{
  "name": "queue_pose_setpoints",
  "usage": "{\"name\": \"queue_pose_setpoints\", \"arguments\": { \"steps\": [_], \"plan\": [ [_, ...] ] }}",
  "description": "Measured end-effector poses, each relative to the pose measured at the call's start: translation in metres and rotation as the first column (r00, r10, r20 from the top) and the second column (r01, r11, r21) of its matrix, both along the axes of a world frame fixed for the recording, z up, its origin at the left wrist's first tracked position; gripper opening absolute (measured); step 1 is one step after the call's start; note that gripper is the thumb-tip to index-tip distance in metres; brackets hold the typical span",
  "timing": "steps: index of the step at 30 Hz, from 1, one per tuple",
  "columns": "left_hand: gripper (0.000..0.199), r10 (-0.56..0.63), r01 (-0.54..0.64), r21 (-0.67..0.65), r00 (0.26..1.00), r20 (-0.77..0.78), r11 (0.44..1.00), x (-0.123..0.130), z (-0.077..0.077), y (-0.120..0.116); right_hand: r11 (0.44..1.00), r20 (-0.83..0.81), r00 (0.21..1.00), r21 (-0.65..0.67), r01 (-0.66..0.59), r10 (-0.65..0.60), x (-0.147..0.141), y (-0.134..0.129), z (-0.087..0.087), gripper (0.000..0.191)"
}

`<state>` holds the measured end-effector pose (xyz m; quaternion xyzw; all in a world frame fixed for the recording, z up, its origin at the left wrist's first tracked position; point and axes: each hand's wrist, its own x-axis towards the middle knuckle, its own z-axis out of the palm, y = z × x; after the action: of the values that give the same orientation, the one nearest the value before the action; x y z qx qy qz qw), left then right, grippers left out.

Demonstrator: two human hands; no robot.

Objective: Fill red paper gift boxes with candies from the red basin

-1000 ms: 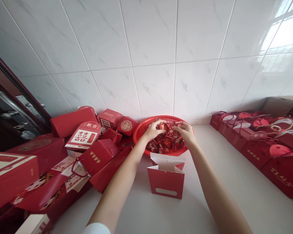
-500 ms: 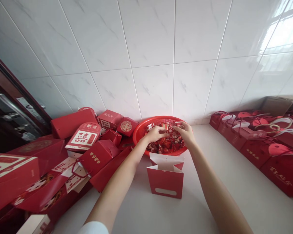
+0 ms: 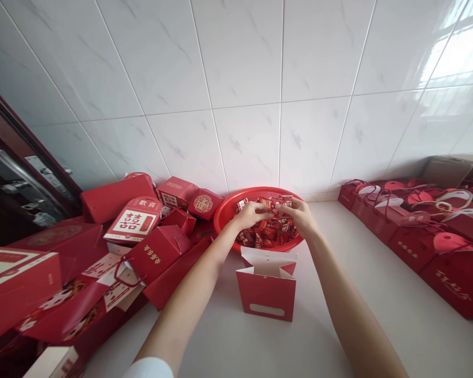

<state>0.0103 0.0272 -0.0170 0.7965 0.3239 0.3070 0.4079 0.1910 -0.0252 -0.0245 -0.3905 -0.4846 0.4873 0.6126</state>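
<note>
A red plastic basket [image 3: 219, 223] full of wrapped candies [image 3: 268, 231] stands against the tiled wall. Over its left half, my left hand [image 3: 251, 214] has its fingers curled together around candy, though the piece is partly hidden. My right hand [image 3: 302, 218] reaches in from the right, thumb and fingers pinched on red-wrapped candy. In front of the basket, between my forearms, a red paper gift box [image 3: 266, 295] stands upright with its top flaps open. Neither hand touches this box.
Red gift boxes [image 3: 132, 223] lie heaped on the left, beside a dark door with a metal handle [image 3: 8, 168]. Along the right, red gift boxes with cord handles [image 3: 410, 247] stand in rows on the white tabletop [image 3: 362, 294]. A brown carton [image 3: 445, 170] sits behind them.
Both hands stay over the basket. My right hand has shifted slightly, its fingers now lower and tighter on the candy. The open box stands in the same place.
</note>
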Motion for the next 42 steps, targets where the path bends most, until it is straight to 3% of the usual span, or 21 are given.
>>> {"name": "queue_pose_setpoints", "arguments": {
  "steps": [2, 4, 7, 10, 16, 24, 28, 34, 42],
  "plan": [
    [0.029, 0.015, -0.015, 0.010, 1.000, -0.007, 1.000, 0.000, 0.000, 0.000, 1.000, -0.024, 1.000, -0.005, 0.017, -0.018, 0.000, 0.001, -0.001, 0.037],
    [0.027, 0.107, -0.104, 0.036, 0.991, -0.081, 0.994, -0.001, 0.000, 0.001, 0.996, -0.103, 0.991, -0.019, 0.082, -0.083, 0.000, 0.003, -0.002, 0.037],
    [0.026, 0.294, -0.281, 0.086, 0.915, -0.275, 0.956, -0.004, -0.003, 0.004, 0.984, -0.222, 0.958, -0.045, 0.175, -0.180, -0.001, 0.006, -0.003, 0.038],
    [0.019, 0.335, -0.329, 0.089, 0.844, -0.418, 0.940, -0.007, -0.006, 0.006, 0.980, -0.270, 0.943, -0.064, 0.186, -0.196, -0.002, 0.007, -0.002, 0.038],
    [0.005, 0.165, -0.231, -0.021, 0.750, -0.640, 0.973, -0.005, 0.001, -0.006, 0.974, -0.291, 0.929, -0.056, 0.221, -0.228, -0.003, 0.006, 0.000, 0.035],
    [0.039, -0.027, -0.180, -0.173, 0.614, -0.789, 0.968, -0.001, 0.011, -0.015, 0.963, -0.253, 0.930, -0.082, 0.256, -0.268, -0.002, 0.008, -0.001, 0.034],
    [0.027, -0.097, -0.184, -0.239, 0.564, -0.820, 0.953, 0.006, 0.012, -0.016, 0.968, -0.250, 0.935, -0.079, 0.238, -0.250, -0.003, 0.006, 0.000, 0.035],
    [0.028, -0.172, -0.163, -0.332, 0.603, -0.779, 0.929, 0.003, 0.009, -0.013, 0.962, -0.274, 0.923, -0.095, 0.255, -0.271, -0.004, 0.004, 0.004, 0.033],
    [0.011, -0.281, -0.081, -0.439, 0.660, -0.696, 0.895, 0.002, 0.004, -0.009, 0.939, -0.290, 0.895, -0.153, 0.307, -0.339, -0.005, 0.000, 0.010, 0.026]
  ]
}}
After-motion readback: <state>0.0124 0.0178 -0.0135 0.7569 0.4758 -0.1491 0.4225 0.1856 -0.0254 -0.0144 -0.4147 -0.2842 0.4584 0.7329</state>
